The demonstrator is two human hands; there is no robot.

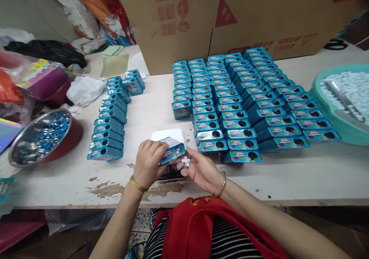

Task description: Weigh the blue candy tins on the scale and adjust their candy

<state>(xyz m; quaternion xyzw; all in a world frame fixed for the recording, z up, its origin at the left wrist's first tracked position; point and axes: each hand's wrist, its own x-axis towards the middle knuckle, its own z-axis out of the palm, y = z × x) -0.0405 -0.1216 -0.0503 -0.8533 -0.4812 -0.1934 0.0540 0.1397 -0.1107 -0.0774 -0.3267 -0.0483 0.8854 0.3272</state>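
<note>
The left hand [150, 157] is holding a blue tin [172, 154], and its grip is closing firmly around one end. The tin is tilting over the worktop [138, 120], and its hole is pointing toward the right hand [203, 172]. White bits are showing inside the hole. The right hand is turning its palm up, and its grip is making a loose, unclenched cup. A few small white candies [185, 161] are lying in it, right beside the tin's hole. A gold band [137, 183] is going around the left wrist, and a silver band [223, 183] is going around the right one.

Behind the held tin, a white-topped thing [167, 134] is sitting on the worktop, and the hands are hiding part of it. To the left, a group of blue tins [106, 152] is standing close together, and white candies are peeking out of many holes. To the right, long rows of blue tins [242, 157] are standing up, and their holes are looking dark.

Far to the right, a green tub [328, 122] is holding lots of white candies, and a metal scoop [343, 97] is resting on them. Far to the left, a bowl [75, 134] is holding shiny blue and silver bits. A big cardboard box [245, 17] is standing at the back.
</note>
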